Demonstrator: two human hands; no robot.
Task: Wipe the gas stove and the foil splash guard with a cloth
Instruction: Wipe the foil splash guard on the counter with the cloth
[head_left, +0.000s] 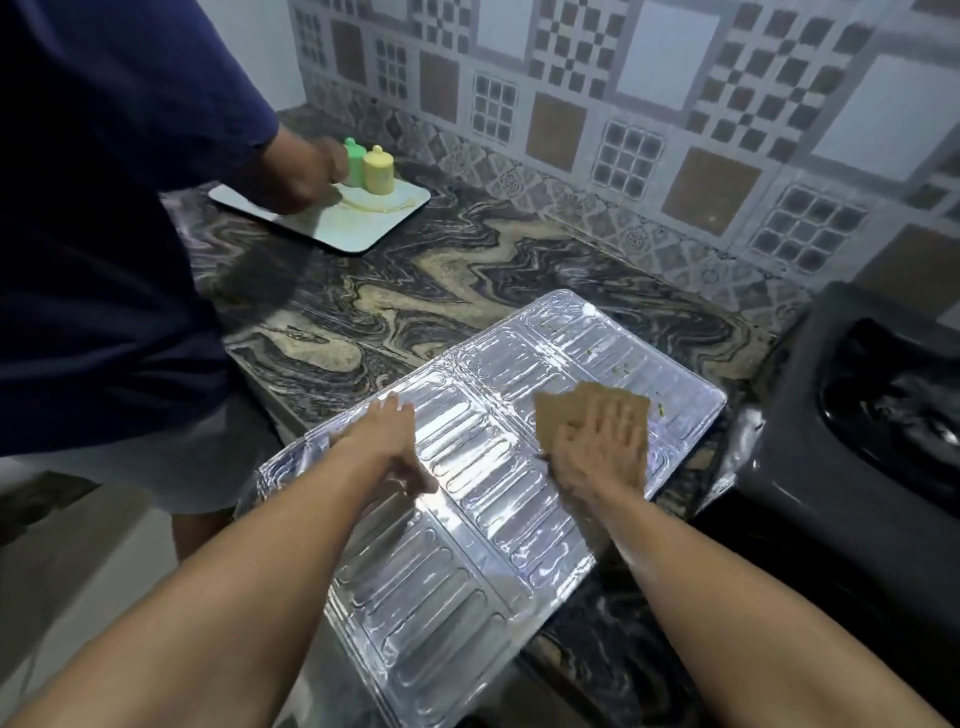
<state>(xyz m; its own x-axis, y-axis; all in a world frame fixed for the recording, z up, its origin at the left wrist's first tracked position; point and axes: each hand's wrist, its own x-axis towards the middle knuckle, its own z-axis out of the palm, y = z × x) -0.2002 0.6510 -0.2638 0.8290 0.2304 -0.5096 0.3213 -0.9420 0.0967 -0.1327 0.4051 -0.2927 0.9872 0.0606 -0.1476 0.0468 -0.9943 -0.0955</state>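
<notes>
foil splash guard (467, 499) flat on marbled desk (415, 291), under both hands. right hand (597, 447) spread flat, pressing brown cloth (566, 410) onto foil. left hand (389, 441) resting relaxed on foil, grasping nothing. food specks (621, 369) just beyond cloth. black gas stove (857, 415) right of right hand. second person's hand (306, 176) on white tray (332, 218) far beyond left hand.

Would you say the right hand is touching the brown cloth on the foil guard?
Touching. The head view shows the right hand pressed flat on the brown cloth, which lies on the foil splash guard.
</notes>
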